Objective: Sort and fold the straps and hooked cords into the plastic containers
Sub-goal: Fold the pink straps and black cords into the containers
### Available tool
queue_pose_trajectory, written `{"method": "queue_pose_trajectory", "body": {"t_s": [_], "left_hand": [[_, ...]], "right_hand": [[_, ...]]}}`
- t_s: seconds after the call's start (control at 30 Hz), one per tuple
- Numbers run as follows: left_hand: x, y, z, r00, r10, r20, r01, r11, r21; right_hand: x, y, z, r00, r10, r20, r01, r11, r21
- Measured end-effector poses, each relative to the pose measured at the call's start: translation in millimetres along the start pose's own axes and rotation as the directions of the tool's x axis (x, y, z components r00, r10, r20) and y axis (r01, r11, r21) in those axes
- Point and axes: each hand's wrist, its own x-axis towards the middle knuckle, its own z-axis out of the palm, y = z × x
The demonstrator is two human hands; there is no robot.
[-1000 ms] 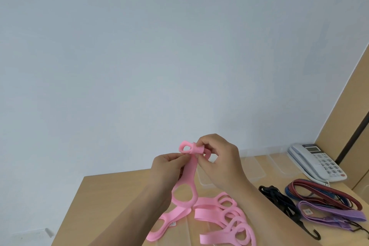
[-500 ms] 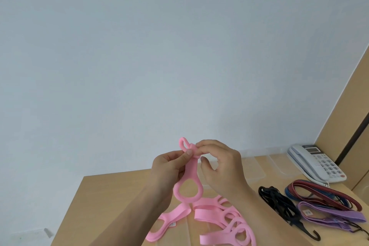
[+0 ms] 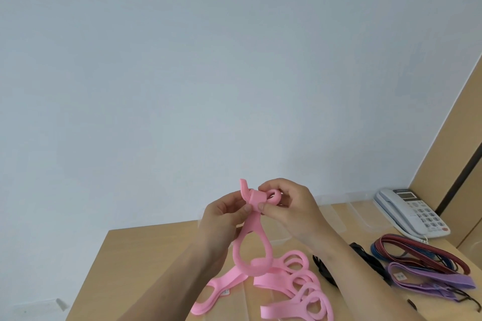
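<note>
A long pink looped strap (image 3: 257, 237) is raised above the wooden table (image 3: 146, 250), its upper end rolled into a small coil. My left hand (image 3: 224, 219) pinches the strap just below the coil. My right hand (image 3: 289, 206) pinches the coiled end from the right. The rest of the strap trails down in several loops onto the table. A black hooked cord (image 3: 362, 253), red and blue cords (image 3: 417, 253) and a purple strap (image 3: 427, 279) lie to the right. Clear plastic containers (image 3: 339, 219) stand behind my hands.
A white desk telephone (image 3: 412, 214) sits at the table's far right, beside a tan cabinet panel (image 3: 459, 148). A plain pale wall fills the background. The table's left edge runs down at the lower left.
The strap's top end has been folded over and rolled into a coil between my fingers. Both hands stayed at about the same height.
</note>
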Motion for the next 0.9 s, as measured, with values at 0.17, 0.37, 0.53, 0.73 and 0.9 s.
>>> {"method": "queue_pose_trajectory", "body": {"t_s": [0.17, 0.37, 0.53, 0.73, 0.9], "left_hand": [[-0.7, 2.9, 1.5, 0.998, -0.055, 0.019, 0.055, 0.998, 0.005], [-3.2, 6.5, 2.1, 0.992, -0.107, 0.066, 0.102, 0.992, 0.077], [-3.8, 5.3, 4.1, 0.998, -0.062, 0.020, 0.060, 0.991, 0.117], [-3.4, 1.8, 2.0, 0.998, 0.033, 0.049, -0.037, 0.995, 0.094], [-3.6, 3.0, 3.3, 0.997, 0.065, 0.029, -0.069, 0.989, 0.131]], "right_hand": [[-3.4, 1.8, 3.0, 0.997, -0.015, -0.071, 0.012, 0.999, -0.034], [-9.3, -0.7, 3.5, 0.991, -0.066, -0.116, 0.053, 0.993, -0.105], [-10.0, -2.9, 3.1, 0.980, -0.185, -0.076, 0.168, 0.968, -0.185], [-11.8, -9.1, -2.4, 0.981, -0.193, -0.028, 0.183, 0.962, -0.202], [-12.1, -8.1, -5.0, 0.989, -0.144, -0.043, 0.133, 0.973, -0.188]]}}
